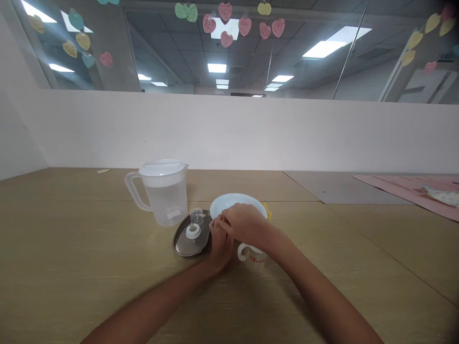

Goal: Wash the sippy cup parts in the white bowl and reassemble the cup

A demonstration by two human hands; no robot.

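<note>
Both my hands meet in front of a pale blue-white bowl (236, 197). My left hand (221, 242) has its fingers curled, and whatever it may hold is hidden. Over it lies my right hand (244, 222), its fingers bent down onto the left one; nothing between them can be made out. Left of my hands, a metal tray (186, 244) carries a white ring-shaped cap (192, 231) and a clear dome-shaped cover (197, 216). A clear cup with red print (255, 259) and a white handle stands below my right wrist.
A lidded translucent pitcher (167, 196) with liquid stands behind the tray on the left. Something yellow (266, 210) shows beside the bowl. A pink cloth (398, 186) lies at the far right. The white wall (229, 134) bounds the table (89, 248) at the back.
</note>
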